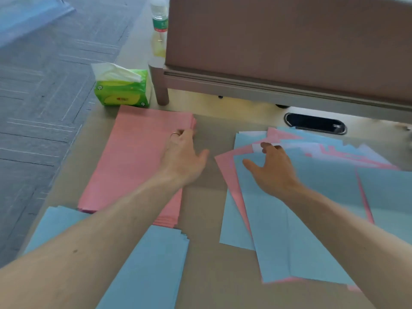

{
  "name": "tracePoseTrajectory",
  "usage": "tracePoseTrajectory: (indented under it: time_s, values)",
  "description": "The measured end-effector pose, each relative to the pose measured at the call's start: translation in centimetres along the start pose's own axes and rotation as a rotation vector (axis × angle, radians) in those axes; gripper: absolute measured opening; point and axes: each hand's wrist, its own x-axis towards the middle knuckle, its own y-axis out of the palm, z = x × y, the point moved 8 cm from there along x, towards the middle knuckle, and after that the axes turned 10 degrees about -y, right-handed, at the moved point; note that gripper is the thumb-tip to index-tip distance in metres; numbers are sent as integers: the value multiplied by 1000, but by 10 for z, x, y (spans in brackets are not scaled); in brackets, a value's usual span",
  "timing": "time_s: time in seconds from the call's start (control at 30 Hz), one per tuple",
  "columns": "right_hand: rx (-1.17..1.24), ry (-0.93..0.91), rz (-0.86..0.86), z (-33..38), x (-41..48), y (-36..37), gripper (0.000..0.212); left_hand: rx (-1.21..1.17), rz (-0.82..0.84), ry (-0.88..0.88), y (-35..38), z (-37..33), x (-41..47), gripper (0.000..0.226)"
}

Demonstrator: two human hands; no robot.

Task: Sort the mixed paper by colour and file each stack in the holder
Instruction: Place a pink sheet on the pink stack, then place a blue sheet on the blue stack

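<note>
A stack of pink sheets (133, 157) lies on the desk at the left. My left hand (182, 152) rests on its far right corner, fingers curled at the stack's edge. A stack of blue sheets (145, 264) lies nearer to me, partly under my left forearm. To the right spreads a mixed pile of blue, pink and white paper (312, 186). My right hand (272, 166) lies on the top blue sheet with the thumb spread and the fingertips at the sheet's far edge. No holder is in view.
A green tissue pack (121, 90) stands behind the pink stack. A clear bottle (159, 25) stands further back beside a brown partition (289, 41) and its leg (161, 85). A black cable port (315, 123) sits in the desk. The desk edge and carpet floor are at the left.
</note>
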Motion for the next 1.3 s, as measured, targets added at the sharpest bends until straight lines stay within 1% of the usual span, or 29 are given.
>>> tracePoseTrajectory:
  time_s: [0.13,0.2,0.27,0.37,0.43,0.5,0.57,0.6,0.67,0.8,0.83,0.87,0.9,0.93,1.0,1.07,1.1,1.13,1.17,1.23,1.27,1.3]
  values:
    - [-27,50,-46,-78,-27,-45,73,-90,154,9,63,-54,-34,34]
    - [-33,63,-45,-115,-45,-60,71,-129,238,-12,99,-74,-59,32]
    - [-32,61,-28,-149,-64,-69,70,-131,275,-39,133,-90,-82,35]
    - [-50,42,-11,-200,-94,-81,70,-123,271,-124,170,-105,-109,42]
    - [-46,30,26,-228,-113,-85,70,-134,231,-214,185,-108,-124,48]
    - [-45,-1,74,-247,-128,-85,66,-167,167,-306,195,-110,-135,52]
    - [-60,-71,87,-255,-134,-82,61,-223,136,-397,203,-116,-142,54]
    - [-70,-100,83,-256,-134,-81,60,-280,142,-452,208,-119,-144,50]
    - [-73,-125,63,-258,-132,-81,62,-385,160,-522,217,-129,-147,26]
    - [-3,-115,45,-263,-129,-80,62,-437,191,-607,225,-143,-154,18]
    - [35,-110,48,-266,-128,-80,63,-454,208,-600,224,-148,-156,18]
    - [74,-106,53,-268,-128,-80,66,-424,200,-551,220,-154,-157,16]
    - [119,-105,54,-270,-127,-80,69,-337,156,-463,212,-163,-157,14]
    - [179,-103,37,-272,-126,-84,72,-239,96,-348,202,-177,-158,12]
    - [317,-66,-43,-278,-126,-98,73,-124,22,-93,185,-218,-169,9]
    - [451,19,-116,-292,-126,-117,74,-85,29,131,178,-268,-183,9]
    - [553,77,-130,-301,-127,-125,76,-136,70,205,180,-290,-188,13]
    - [678,138,-128,-311,-127,-133,77,-239,128,234,184,-308,-192,17]
    - [803,198,-131,-321,-127,-141,78,-360,178,225,190,-320,-193,20]
    - [940,313,-178,-348,-125,-159,79,-536,208,135,212,-328,-184,22]
    - [968,348,-213,-363,-125,-169,71,-569,201,75,227,-326,-178,24]
    - [991,360,-245,-376,-124,-178,59,-571,199,4,244,-320,-173,26]
